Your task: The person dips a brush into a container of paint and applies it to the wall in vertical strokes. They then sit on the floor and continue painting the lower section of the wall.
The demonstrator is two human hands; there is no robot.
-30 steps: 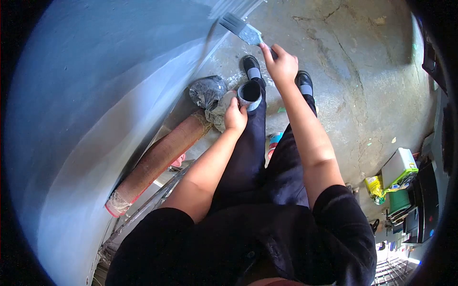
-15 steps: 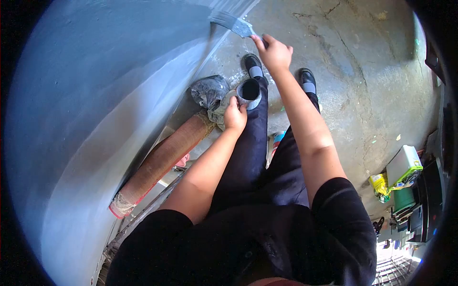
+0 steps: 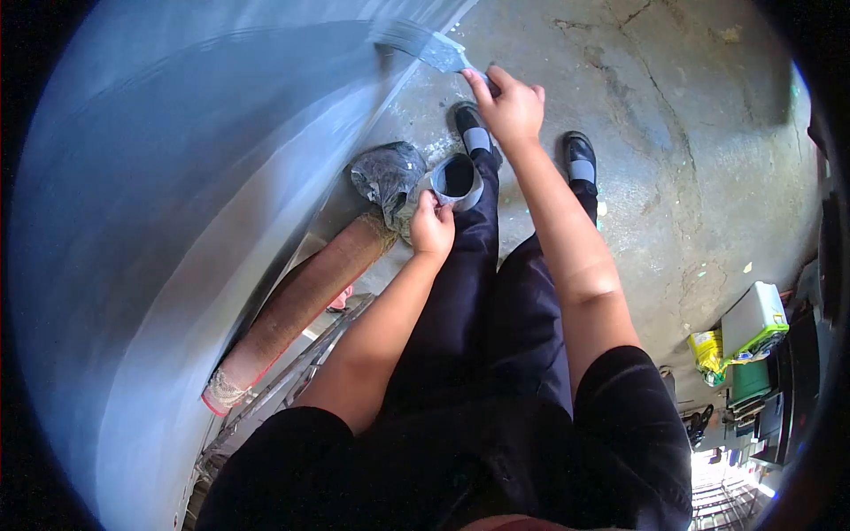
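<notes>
My right hand grips the handle of a wide paintbrush whose grey-coated bristles press against the big curved grey-blue surface on my left. My left hand holds a small paint-smeared cup with dark paint inside, level with my left knee. My black shoes stand on the cracked concrete floor below.
A crumpled grey plastic bag and a rolled brown mat lie at the base of the curved surface. A ladder rail runs under me. Green and yellow boxes and clutter sit at the right edge.
My right hand has carried the brush up and to the left, from the floor side onto the curved surface. My left hand and the cup stayed nearly still.
</notes>
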